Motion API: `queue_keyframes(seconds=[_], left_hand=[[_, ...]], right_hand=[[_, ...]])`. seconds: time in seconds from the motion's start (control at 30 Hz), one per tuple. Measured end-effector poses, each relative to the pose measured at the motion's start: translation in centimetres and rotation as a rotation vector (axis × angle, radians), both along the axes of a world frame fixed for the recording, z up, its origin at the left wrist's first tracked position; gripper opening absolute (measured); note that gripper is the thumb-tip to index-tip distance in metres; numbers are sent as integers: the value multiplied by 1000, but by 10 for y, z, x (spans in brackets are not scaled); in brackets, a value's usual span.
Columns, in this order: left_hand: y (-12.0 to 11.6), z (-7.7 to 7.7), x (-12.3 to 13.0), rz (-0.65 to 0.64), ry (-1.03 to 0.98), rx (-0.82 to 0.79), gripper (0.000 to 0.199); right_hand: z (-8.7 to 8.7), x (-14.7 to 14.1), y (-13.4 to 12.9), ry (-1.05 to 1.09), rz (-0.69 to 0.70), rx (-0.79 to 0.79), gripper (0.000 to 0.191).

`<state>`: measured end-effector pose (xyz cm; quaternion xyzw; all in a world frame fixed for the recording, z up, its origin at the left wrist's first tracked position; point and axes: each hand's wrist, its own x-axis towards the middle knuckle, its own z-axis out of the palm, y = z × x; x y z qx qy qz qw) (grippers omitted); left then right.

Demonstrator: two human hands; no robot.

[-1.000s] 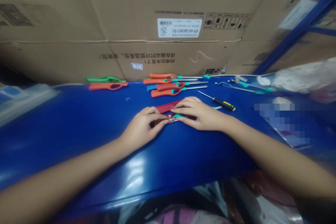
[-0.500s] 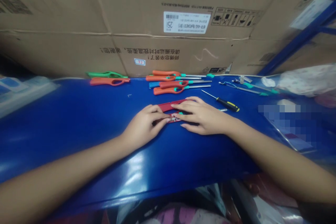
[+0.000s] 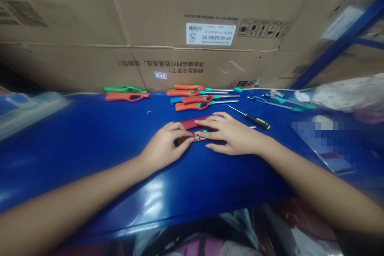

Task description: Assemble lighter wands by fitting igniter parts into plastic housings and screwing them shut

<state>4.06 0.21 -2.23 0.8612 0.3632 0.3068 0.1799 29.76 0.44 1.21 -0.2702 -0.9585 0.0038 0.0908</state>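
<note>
The blue table [image 3: 90, 136] supports the assembly. My left hand [image 3: 165, 140] pinches the left end of the loaded red handle half [image 3: 199, 137]; my right hand [image 3: 231, 134] is spread palm-down, ungripped, fingertips resting on the parts. The loaded half lies between my hands (my fingers cover much of it). The red cover half [image 3: 192, 123] lies just beyond it, also under my right fingertips.
</note>
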Motion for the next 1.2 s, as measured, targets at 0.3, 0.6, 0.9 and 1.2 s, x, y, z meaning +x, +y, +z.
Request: queue_keyframes(seconds=[0.3,0.6,0.9,1.2], left_hand=[[-2,4,-1,10,10,30,16],[-3,6,-1,-221,255,139,39],[-3,5,-1,-259,286,90,43],[-3,6,0,-251,287,75,43]], right_hand=[[-1,23,15,214,-136,-49,38],[-4,17,15,234,-84,-163,24],[-7,18,16,228,-83,-195,24],[4,15,10,78,-90,-82,20]])
